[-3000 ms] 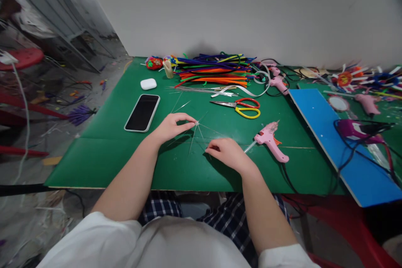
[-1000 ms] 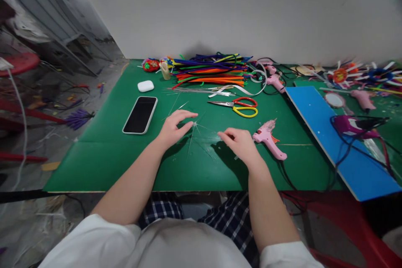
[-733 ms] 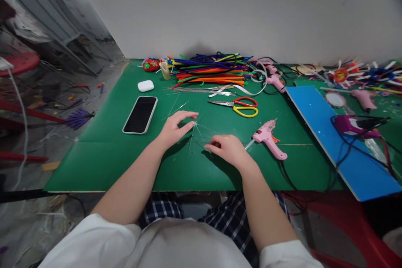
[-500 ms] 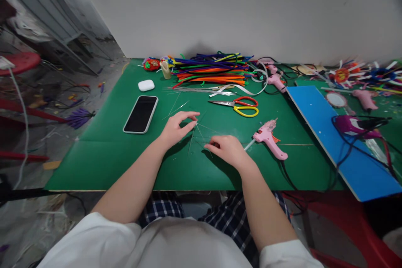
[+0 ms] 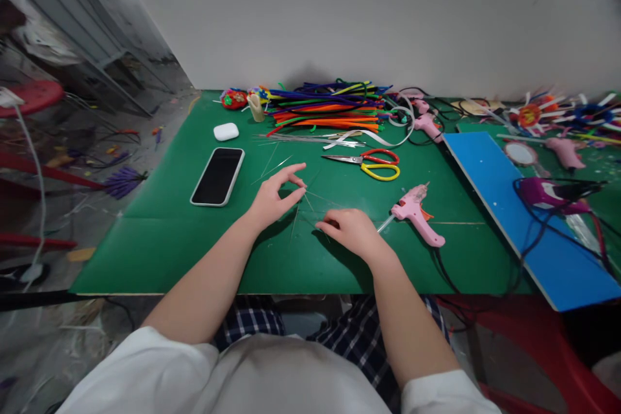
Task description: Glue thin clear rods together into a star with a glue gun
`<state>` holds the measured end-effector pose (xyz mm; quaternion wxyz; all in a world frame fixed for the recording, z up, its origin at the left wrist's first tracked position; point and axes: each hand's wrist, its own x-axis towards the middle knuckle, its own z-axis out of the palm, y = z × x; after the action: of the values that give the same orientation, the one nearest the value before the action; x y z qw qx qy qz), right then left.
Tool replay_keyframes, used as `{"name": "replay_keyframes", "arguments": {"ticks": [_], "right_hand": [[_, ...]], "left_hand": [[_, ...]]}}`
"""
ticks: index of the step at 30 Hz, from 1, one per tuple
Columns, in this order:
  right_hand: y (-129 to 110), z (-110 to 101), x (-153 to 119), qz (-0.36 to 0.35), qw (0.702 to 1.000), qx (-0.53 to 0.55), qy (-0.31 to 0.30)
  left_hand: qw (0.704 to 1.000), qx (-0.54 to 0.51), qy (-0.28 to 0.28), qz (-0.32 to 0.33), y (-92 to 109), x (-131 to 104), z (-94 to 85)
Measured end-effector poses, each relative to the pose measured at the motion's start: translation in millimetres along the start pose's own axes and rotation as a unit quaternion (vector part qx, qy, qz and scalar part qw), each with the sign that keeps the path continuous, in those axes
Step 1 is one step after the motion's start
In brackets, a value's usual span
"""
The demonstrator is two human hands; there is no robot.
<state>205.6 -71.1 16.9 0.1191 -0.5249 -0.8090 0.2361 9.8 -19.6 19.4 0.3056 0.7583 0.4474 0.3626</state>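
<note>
In the head view, a spoked piece of thin, clear or silvery strands [image 5: 305, 190] lies in the middle of the green-topped desk [image 5: 160, 252], between the two hands. Its hub is at the left hand's [image 5: 273, 199] thumb tip. The strands fan out from there, some towards the near edge, others towards the right edge and the right hand [image 5: 356, 233]. They are too fine to give one sure long axis. The left grip is partly spread, index finger raised and thumb at the hub; whether it pinches the hub, I cannot tell. The right grip is curled, thumb and index tips close together beside the strand ends; whether it grasps one is unclear.

Just beyond the hands, red-and-yellow-handled metal scissors [image 5: 361, 160] point their blades left. Behind them lie loose silvery strands [image 5: 310, 140], a curling white strip [image 5: 350, 134] and, along the far edge, a heap of multicoloured fuzzy stems [image 5: 330, 110]. A white-rimmed black phone [image 5: 218, 176] and a small white rounded case [image 5: 226, 132] sit towards the left edge. Right of the right hand, a pink glue gun [image 5: 418, 215] lies near it, nozzle away from the near edge. Further right, a blue board [image 5: 514, 213] slants past the near edge, under a magenta device [image 5: 538, 194] with black cord.
</note>
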Motion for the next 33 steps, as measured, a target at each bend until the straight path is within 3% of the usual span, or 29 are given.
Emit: {"name": "replay_keyframes", "arguments": {"ticks": [6, 11, 20, 33], "right_hand": [[-1, -1, 0, -0.002, 1.0, -0.002, -0.001], [0, 1, 0, -0.002, 1.0, 0.003, 0.003], [-2, -3, 0, -0.008, 1.0, 0.03, 0.001], [-2, -13, -6, -0.017, 0.996, 0.081, 0.023]], "left_hand": [[0.999, -0.028, 0.018, 0.007, 1, -1, 3.9], [0.994, -0.101, 0.02, -0.026, -2, 3, 6.8], [0.978, -0.143, -0.093, -0.117, 4, 13, -7.0], [0.96, -0.157, -0.141, -0.184, 23, 28, -23.5]]}}
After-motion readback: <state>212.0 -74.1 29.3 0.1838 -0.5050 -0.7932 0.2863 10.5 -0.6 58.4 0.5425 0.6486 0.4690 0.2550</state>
